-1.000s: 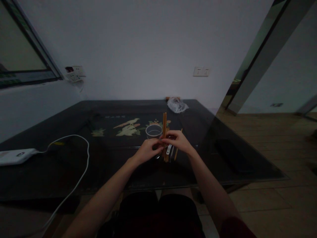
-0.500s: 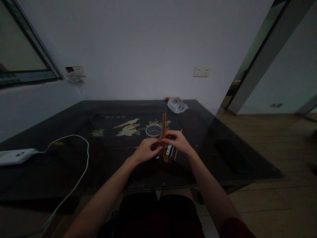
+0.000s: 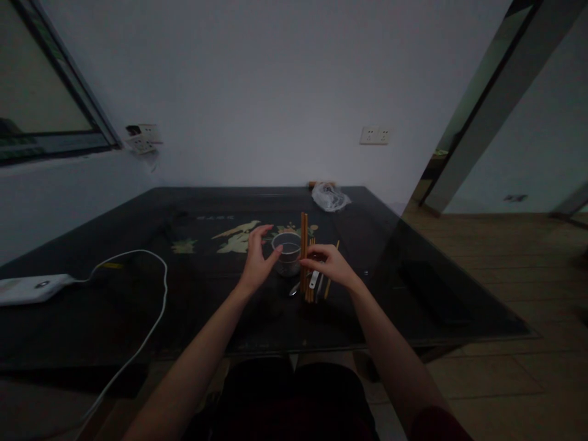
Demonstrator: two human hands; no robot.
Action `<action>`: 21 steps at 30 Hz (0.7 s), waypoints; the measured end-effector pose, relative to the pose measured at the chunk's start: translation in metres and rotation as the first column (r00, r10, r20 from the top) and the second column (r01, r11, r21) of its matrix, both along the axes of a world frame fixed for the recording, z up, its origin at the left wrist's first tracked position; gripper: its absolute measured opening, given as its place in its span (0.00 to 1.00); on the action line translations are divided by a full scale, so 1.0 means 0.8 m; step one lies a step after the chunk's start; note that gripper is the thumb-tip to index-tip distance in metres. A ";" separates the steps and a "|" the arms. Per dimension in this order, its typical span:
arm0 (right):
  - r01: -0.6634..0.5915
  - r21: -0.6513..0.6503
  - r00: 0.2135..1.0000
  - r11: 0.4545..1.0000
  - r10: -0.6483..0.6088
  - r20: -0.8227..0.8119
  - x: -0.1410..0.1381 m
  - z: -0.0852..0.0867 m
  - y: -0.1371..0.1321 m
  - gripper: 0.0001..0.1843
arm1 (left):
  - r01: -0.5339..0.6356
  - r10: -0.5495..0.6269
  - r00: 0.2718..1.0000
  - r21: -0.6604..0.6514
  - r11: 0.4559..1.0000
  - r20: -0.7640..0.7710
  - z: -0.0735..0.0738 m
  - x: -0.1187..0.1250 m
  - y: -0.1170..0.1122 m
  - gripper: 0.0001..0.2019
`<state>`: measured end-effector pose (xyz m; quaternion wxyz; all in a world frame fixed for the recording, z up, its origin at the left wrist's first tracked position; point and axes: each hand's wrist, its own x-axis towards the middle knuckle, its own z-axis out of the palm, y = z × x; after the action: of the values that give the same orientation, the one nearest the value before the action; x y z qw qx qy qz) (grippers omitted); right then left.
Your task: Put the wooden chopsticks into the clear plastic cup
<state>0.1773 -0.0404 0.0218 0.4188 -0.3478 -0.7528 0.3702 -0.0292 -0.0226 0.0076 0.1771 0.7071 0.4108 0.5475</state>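
Note:
My right hand (image 3: 327, 262) pinches a pair of wooden chopsticks (image 3: 304, 236), held upright above the table. At the left side of a clear plastic cup (image 3: 287, 264), my left hand (image 3: 261, 260) is open, thumb and fingers spread; whether it touches the cup I cannot tell. Under and beside my right hand lie more chopsticks (image 3: 327, 288) and a white-handled utensil (image 3: 314, 279), partly hidden. A metal spoon (image 3: 294, 289) rests just in front of the cup.
A crumpled clear plastic bag (image 3: 329, 197) lies at the table's back edge by the wall. On the left are a white power strip (image 3: 34, 289) and its cable (image 3: 164, 294). A dark flat object (image 3: 436, 293) lies at the right. The dark table (image 3: 193, 324) has a printed bird picture.
My left hand has let go of the chopsticks and moved left to the cup, its fingers spreading. My right hand keeps the chopsticks upright in nearly the same place.

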 end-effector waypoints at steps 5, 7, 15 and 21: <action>0.003 -0.021 0.999 1.000 -0.004 -0.032 -0.001 0.000 0.000 0.16 | 0.172 -0.145 0.982 -0.260 0.950 0.121 -0.028 0.001 0.023 0.52; 0.015 -0.022 0.999 1.000 -0.015 -0.042 -0.001 -0.001 0.001 0.16 | 0.251 -0.205 0.964 -0.334 0.909 0.168 -0.034 0.000 0.027 0.58; 0.080 0.031 0.996 0.996 -0.079 -0.048 -0.002 -0.001 0.001 0.15 | 0.393 -0.342 0.919 -0.405 0.825 0.196 -0.040 -0.002 0.029 0.53; 0.158 0.010 0.984 0.987 -0.157 -0.080 -0.005 0.005 -0.001 0.17 | 0.338 -0.313 0.940 -0.461 0.820 0.134 -0.044 -0.001 0.029 0.40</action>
<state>0.1736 -0.0415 0.0256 0.4789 -0.3878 -0.7087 0.3434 -0.0300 0.0006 -0.0274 0.4473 0.6865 0.4014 0.4092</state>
